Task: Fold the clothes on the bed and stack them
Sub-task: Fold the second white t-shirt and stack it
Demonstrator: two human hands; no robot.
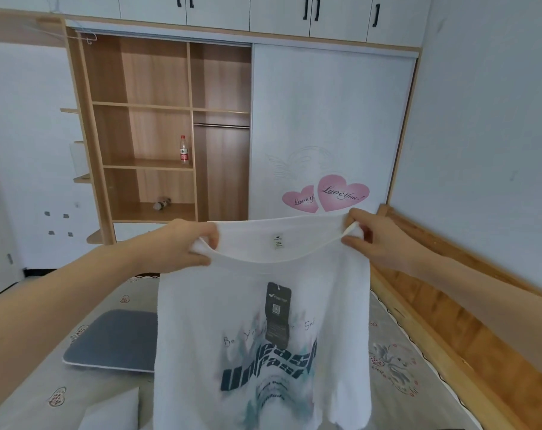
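Fingers (pixel 209 240) of the left hand (pixel 182 246) curl tight round the bunched left shoulder of a white cotton T-shirt with dark printed letters (pixel 263 330). The thumb sits under the cloth and the fingers sit on top. The right hand (pixel 375 237) pinches the other shoulder, with the white collar edge pulled over its fingers. Both hands grasp the shirt and hold it up in the air, spread wide between them.

The shirt hangs down above the bed, with the neck hole at the top. A small white size label (pixel 278 242) inside the neck reads 2XL. A black paper tag (pixel 278 311) hangs on a string from the neck, down the middle of the shirt. Below it are big dark letters and pale green marks.

Under the shirt is a bed with a grey sheet with small flower prints (pixel 396 367). A flat folded blue-grey cloth with a white edge (pixel 114 339) lies on the sheet, left of the shirt. A folded white cloth (pixel 111 411) lies nearer the camera, at the bottom left. A wooden bed frame (pixel 449 336) runs along the right side by the wall.

Behind the bed stands a wooden wardrobe with open shelves (pixel 158 119). A clear plastic bottle with a red cap (pixel 184 149) stands on 1 shelf. A white sliding door (pixel 325 119) shows 2 pink hearts (pixel 328 193).
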